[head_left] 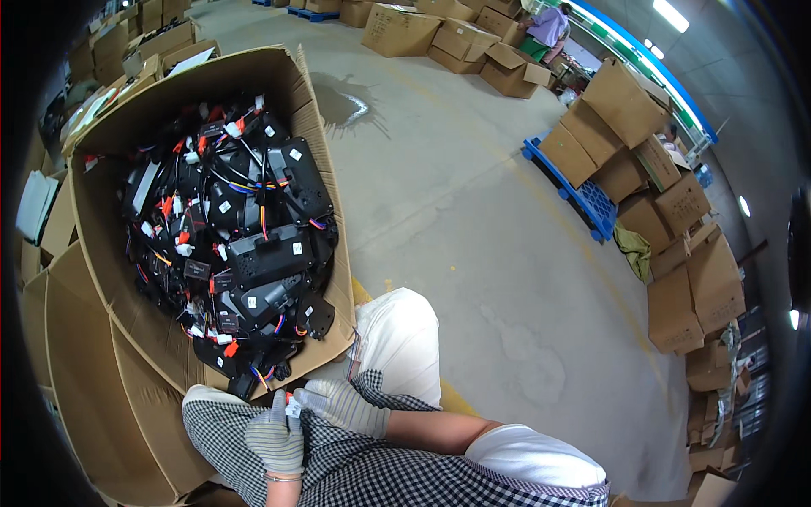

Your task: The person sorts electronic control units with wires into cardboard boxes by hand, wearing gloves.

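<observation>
My left hand, in a striped knit glove, is closed in a pinch above my lap. Between its fingertips and those of my right hand sits a small white and red wire connector. The gloved right hand comes in from the right, its fingers closed against the connector. Just beyond them, a black plastic module with coloured wires hangs at the near edge of a large open cardboard box. Many black modules with cables and red and white plugs are heaped in the box.
An empty-looking open carton stands at the left, against the big box. Across the concrete floor is a blue pallet stacked with cartons. More cartons line the back, where a person in purple is.
</observation>
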A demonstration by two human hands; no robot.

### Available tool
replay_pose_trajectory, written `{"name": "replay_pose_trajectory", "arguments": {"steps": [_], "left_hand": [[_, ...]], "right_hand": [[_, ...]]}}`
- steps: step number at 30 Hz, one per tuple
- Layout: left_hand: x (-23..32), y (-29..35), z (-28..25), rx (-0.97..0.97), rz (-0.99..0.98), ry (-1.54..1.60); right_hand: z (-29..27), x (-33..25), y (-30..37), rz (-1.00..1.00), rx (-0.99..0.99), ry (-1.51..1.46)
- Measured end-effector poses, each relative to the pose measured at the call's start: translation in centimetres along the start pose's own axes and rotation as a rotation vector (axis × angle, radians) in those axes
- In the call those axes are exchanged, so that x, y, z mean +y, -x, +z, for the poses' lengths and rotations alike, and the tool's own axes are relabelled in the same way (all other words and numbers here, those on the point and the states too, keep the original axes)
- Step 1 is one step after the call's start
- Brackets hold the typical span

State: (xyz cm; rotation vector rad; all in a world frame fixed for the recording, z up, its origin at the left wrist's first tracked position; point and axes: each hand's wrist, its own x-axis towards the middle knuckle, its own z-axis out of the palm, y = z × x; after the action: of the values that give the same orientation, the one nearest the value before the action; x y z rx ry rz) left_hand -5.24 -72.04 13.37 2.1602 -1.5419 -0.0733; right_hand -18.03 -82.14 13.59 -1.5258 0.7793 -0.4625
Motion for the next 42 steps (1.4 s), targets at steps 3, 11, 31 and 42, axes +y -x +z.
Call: {"name": "replay_pose_trajectory", "arguments": {"steps": [3, 11, 31, 42], "left_hand": [[-0.6, 0.3, 0.6, 0.027, -0.048, 0.090], [-0.4, 0.5, 0.5, -0.025, 0.049, -0.077], [-0.4, 0.2, 1.2, -0.115, 0.029, -0.112], [-0.6, 0.2, 1.5, -0.053, 0.045, -0.069]], "right_hand": [[-0.3, -0.4, 0.1, -0.003, -0.092, 0.112], [-0.4, 0.6, 0.3, 0.087, -0.152, -0.257], [0.2, 1.1, 1.2, -0.438, 0.106, 0.646], [0.9, 1.7, 0.4, -0.231, 0.037, 0.518]]}}
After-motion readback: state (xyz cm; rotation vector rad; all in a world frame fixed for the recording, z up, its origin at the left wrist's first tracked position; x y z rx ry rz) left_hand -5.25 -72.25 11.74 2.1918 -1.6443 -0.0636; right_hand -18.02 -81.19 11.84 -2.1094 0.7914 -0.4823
